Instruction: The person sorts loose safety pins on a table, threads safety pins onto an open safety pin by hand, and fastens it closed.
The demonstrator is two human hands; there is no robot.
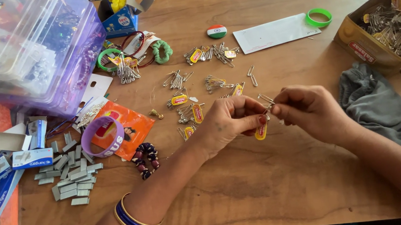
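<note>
Pinching a bunch of safety pins (265, 109) with a yellow tag between them, the left hand (226, 120) and right hand (310, 109) meet just above the table (257, 185) — fingers of both closed on the bunch. A steady left grip while the right works one pin looks wisest. More tagged bunches (188, 106) lie just beyond; a cardboard box (359, 46) of pins sits right, beside grey cloth (386, 107).
</note>
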